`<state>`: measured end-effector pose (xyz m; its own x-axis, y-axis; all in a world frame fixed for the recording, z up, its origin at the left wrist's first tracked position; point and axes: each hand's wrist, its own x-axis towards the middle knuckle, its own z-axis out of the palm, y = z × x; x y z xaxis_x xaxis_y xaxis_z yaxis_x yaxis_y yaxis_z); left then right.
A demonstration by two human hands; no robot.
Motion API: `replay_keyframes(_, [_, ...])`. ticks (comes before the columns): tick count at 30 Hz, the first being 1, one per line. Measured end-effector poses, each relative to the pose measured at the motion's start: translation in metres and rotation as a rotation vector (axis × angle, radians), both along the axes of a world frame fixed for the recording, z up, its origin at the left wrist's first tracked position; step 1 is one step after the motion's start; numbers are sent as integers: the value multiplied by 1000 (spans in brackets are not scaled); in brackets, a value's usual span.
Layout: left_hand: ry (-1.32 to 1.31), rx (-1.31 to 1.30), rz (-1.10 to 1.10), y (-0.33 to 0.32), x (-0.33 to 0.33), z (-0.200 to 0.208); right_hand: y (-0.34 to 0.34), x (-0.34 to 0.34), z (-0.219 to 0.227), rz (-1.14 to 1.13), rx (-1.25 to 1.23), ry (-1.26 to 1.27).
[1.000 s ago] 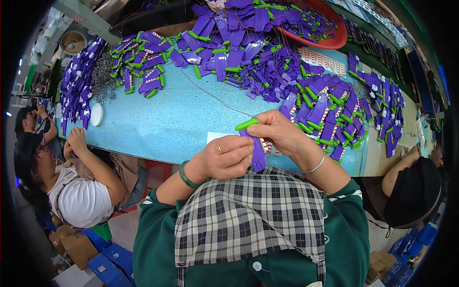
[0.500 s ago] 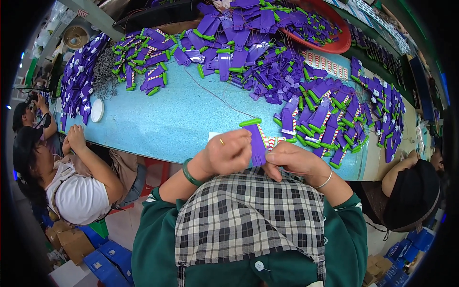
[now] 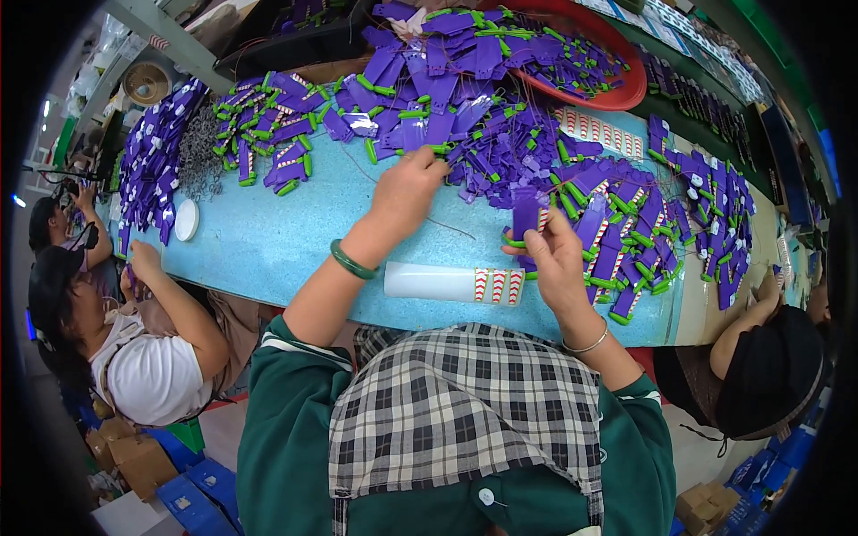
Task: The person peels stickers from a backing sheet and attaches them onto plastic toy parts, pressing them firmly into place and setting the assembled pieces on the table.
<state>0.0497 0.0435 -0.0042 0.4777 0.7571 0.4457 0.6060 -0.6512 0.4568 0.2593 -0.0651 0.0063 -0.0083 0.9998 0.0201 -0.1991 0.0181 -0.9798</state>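
My right hand (image 3: 559, 259) pinches a flat purple piece (image 3: 525, 211) with a green end and a red-and-white striped sticker along its side, at the edge of a heap of similar pieces (image 3: 617, 214). My left hand (image 3: 407, 196) reaches out to the far pile of purple pieces (image 3: 474, 125). Its fingers are bent together at the green end of one piece; what they grip, if anything, is hidden. Between my forearms lies a white backing strip (image 3: 424, 280) with a few red-and-white striped stickers (image 3: 498, 286) at its right end.
A red basin (image 3: 636, 85) of purple-and-green parts stands at the back. A second sticker sheet (image 3: 603, 129) lies beside it. More purple pieces (image 3: 152, 161), tangled dark wires (image 3: 201, 152) and a white lid (image 3: 186, 220) are on the left. People sit on both sides.
My hands have parted from in front of my apron. The left has moved forward to the far pile; the right has carried the stickered purple piece to the right-hand heap, uncovering the sticker strip.
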Motion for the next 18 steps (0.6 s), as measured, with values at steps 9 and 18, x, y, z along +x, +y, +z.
replay_keyframes(9, [-223,-562,-120,-33,-9,35,5,-8,20,280,244,-237])
replay_keyframes(18, [-1241,-1152,-179,-95,-3,28,6,-30,-4,367,-206,516])
